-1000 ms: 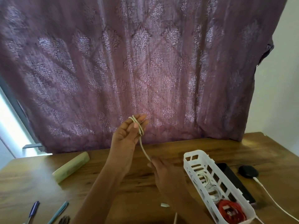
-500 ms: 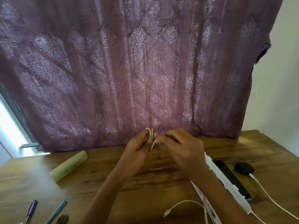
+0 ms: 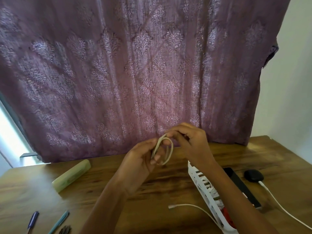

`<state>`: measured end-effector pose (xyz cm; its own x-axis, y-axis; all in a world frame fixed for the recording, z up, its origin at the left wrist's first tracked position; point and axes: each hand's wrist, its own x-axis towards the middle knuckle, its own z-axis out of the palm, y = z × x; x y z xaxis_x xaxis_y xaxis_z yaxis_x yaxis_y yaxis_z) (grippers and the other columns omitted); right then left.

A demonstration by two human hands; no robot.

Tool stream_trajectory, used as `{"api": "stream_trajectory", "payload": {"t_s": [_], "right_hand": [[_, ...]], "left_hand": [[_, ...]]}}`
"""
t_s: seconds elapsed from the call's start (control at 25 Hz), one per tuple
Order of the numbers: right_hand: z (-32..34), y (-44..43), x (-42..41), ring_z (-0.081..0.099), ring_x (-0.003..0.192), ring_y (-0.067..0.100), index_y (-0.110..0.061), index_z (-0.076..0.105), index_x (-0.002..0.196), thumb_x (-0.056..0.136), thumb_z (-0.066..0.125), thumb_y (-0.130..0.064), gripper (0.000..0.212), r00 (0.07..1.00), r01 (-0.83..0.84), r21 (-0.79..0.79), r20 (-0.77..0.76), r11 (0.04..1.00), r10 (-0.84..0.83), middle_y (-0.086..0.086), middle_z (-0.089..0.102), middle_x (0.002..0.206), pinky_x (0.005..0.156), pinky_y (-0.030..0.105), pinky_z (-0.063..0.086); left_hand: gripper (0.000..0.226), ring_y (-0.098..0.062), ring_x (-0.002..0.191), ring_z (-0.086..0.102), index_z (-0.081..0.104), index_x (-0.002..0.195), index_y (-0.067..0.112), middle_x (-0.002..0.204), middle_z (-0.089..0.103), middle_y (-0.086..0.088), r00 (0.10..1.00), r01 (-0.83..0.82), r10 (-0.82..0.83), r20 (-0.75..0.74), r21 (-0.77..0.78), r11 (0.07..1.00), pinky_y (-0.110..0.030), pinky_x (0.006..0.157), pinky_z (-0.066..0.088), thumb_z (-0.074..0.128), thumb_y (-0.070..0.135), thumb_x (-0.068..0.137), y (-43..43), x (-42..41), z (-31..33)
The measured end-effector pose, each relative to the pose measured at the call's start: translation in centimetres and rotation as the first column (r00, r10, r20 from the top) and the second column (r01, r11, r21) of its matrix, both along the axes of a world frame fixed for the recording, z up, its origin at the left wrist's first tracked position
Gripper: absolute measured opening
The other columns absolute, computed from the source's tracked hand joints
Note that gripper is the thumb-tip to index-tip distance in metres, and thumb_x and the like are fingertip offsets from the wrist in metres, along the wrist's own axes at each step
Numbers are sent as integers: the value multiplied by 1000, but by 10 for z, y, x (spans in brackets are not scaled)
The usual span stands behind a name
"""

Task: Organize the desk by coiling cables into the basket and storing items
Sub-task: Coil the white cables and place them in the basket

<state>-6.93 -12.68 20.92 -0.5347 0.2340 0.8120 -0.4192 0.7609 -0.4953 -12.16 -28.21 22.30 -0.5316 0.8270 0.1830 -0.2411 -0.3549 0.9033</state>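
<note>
A cream cable (image 3: 166, 150) is wound in loops around the fingers of my left hand (image 3: 143, 157), held above the middle of the wooden desk (image 3: 152, 186). My right hand (image 3: 189, 142) pinches the top of the loops with curled fingers. The cable's free end with a small white plug (image 3: 171, 206) trails on the desk below. A white slotted basket (image 3: 202, 191) sits to the right, partly hidden by my right forearm, with white cables and something red inside.
A pale green case (image 3: 71, 174) lies at the left. Pens (image 3: 58, 222) sit at the lower left edge. A black flat device (image 3: 243, 188) and a black puck with a white cord (image 3: 253, 175) lie right of the basket. A purple curtain (image 3: 135, 73) hangs behind the desk.
My right hand rose from the desk to my left hand, bringing cable up into a further loop. The free end slid across the desk. The camera tilted slightly.
</note>
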Motion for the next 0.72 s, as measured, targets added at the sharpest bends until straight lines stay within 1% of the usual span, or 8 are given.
{"api": "stream_trajectory", "payload": {"t_s": [0.08,0.2,0.24,0.36,0.44,0.56,0.64,0.72], "right_hand": [[-7,-5,-2,61,66,10,-23,69,83,89,50,-25,20,998,21,-109,58,994,-15,-8,67,71,63,30,51],[-21,-15,-1,49,47,0,-28,53,61,94,51,-15,36,977,110,-239,206,965,-61,-19,56,50,49,11,36],[-27,-21,0,45,42,0,-32,49,58,95,50,-13,41,969,101,-287,246,953,-29,-18,52,46,46,11,32],[-45,-39,0,42,41,1,-30,57,72,96,47,-20,28,934,8,-519,309,855,179,-9,54,52,46,16,35],[-56,-49,2,45,44,0,-23,57,80,96,46,-23,19,885,25,-599,385,800,261,-5,58,62,48,17,38],[-74,-58,10,53,58,-2,-25,60,90,95,49,-27,12,838,55,-458,504,887,208,-7,61,71,56,16,41],[-83,-61,14,57,73,-1,-26,62,107,93,50,-31,19,848,65,-208,527,976,56,-11,64,84,67,18,45],[-88,-62,17,60,76,4,-28,60,113,89,47,-31,28,894,106,116,424,988,-145,-8,65,89,65,19,49]], "left_hand": [[34,-8,47,33,71,77,7,50,37,2,996,-42,38,77,49,998,-19,53,40,43,25,85,0,2,1],[31,-5,44,37,63,81,4,50,36,4,983,-133,118,139,105,985,-17,53,44,40,25,86,1,2,5],[31,-5,44,38,61,83,4,51,37,4,978,-163,145,149,119,979,-17,54,45,39,25,88,2,0,6],[29,-4,48,41,63,85,6,56,45,4,963,-234,207,172,149,961,-16,60,50,42,26,86,4,-6,1],[28,-4,54,47,64,91,7,64,54,4,956,-282,265,125,147,948,-16,66,50,45,25,84,2,-11,-4],[22,-4,70,57,61,100,10,85,65,5,918,-394,397,-18,97,914,-21,79,47,42,17,92,-3,-21,-13],[24,-4,84,64,61,102,17,103,68,8,861,-480,479,-171,34,876,-21,86,48,39,8,95,-6,-25,-19],[27,-6,96,65,59,104,20,113,66,9,790,-536,494,-363,-17,844,-20,89,48,39,4,96,-7,-27,-24]]}}
